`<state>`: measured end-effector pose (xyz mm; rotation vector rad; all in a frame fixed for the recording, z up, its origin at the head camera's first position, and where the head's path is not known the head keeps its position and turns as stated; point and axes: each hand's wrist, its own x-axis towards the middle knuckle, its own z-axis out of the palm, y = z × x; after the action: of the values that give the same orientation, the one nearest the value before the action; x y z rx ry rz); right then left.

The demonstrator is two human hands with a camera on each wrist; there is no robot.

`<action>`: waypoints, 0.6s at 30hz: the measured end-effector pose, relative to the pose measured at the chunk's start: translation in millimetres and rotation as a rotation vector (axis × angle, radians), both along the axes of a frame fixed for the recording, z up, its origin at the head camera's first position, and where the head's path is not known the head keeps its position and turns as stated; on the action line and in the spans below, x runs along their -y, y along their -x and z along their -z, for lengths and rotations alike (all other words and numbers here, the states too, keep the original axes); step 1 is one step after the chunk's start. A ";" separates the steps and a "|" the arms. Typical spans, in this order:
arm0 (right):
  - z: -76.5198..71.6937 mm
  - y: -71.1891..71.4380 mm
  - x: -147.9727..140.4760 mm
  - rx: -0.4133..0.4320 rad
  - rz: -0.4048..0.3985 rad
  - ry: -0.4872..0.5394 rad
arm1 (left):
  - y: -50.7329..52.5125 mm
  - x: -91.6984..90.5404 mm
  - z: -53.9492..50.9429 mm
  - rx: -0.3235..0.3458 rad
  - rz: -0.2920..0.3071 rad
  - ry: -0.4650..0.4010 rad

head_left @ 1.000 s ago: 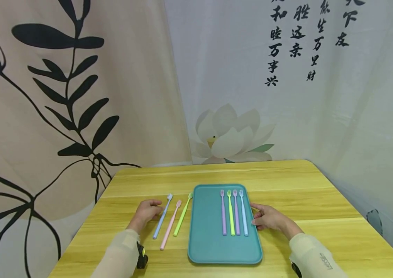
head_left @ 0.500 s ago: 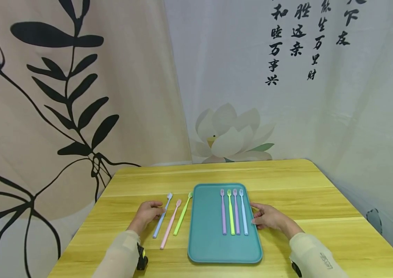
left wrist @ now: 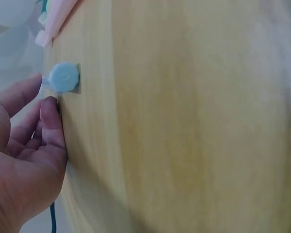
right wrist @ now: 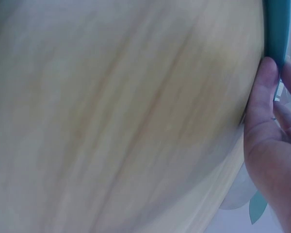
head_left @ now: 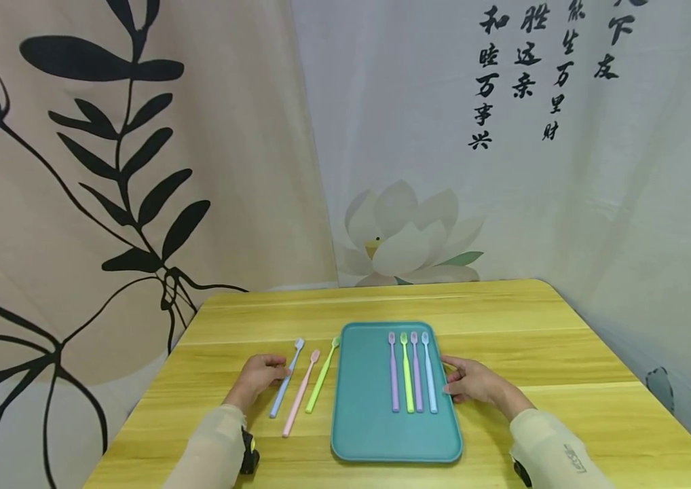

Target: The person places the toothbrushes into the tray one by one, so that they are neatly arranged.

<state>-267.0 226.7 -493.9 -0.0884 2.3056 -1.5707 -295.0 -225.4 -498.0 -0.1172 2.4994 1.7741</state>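
In the head view, my left hand (head_left: 257,379) rests at the left side of a blue toothbrush (head_left: 282,394), fingertips touching its handle. The left wrist view shows the toothbrush's rounded end (left wrist: 64,77) close to the fingertips of my left hand (left wrist: 26,150), not gripped. Beside it on the table lie a pink toothbrush (head_left: 298,405) and a green toothbrush (head_left: 320,382). My right hand (head_left: 480,386) holds the right rim of the teal tray (head_left: 360,421); in the right wrist view, the fingers of my right hand (right wrist: 276,145) pinch the tray's edge (right wrist: 277,34).
Several toothbrushes (head_left: 408,387) lie side by side on the right half of the tray: purple, green, purple and light blue. The wooden table (head_left: 241,316) ends at a printed curtain (head_left: 248,170) behind it.
My left hand has shifted slightly right, its fingertips coming onto the blue toothbrush. My right hand and the tray have stayed in place.
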 end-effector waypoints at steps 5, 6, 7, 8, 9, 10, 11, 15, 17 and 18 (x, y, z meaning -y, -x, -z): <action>-0.4 0.5 -1.0 -0.005 -0.028 0.019 | 0.9 -3.5 1.4 -0.004 -0.036 0.016; -0.1 0.6 -1.3 -0.003 -0.031 0.021 | 1.4 -4.7 2.0 0.000 -0.044 0.021; 0.3 0.8 -1.4 -0.001 -0.033 0.024 | 1.8 -5.8 2.7 0.001 -0.051 0.029; 0.5 0.9 -1.5 0.002 -0.031 0.026 | 2.2 -7.0 3.3 0.006 -0.058 0.037; 0.9 1.1 -1.5 0.003 -0.031 0.025 | 2.4 -8.0 3.3 0.003 -0.054 0.048; 1.2 1.2 -1.5 0.003 -0.031 0.023 | 2.7 -8.8 3.7 0.003 -0.057 0.058; 1.6 1.3 -1.4 0.003 -0.028 0.021 | 3.0 -9.4 3.8 0.004 -0.060 0.062; 2.3 1.0 -0.9 -0.001 -0.020 0.017 | 2.8 -9.7 3.7 0.004 -0.064 0.089; 2.1 0.8 -0.5 -0.004 -0.018 0.016 | 2.6 -8.9 4.1 0.008 -0.064 0.094; 1.8 0.7 -0.3 -0.005 -0.018 0.015 | 2.4 -8.5 4.0 0.006 -0.059 0.100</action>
<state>-267.7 227.1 -495.7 -0.1171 2.2911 -1.5804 -297.4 -216.9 -502.0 -0.2031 2.6069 1.6665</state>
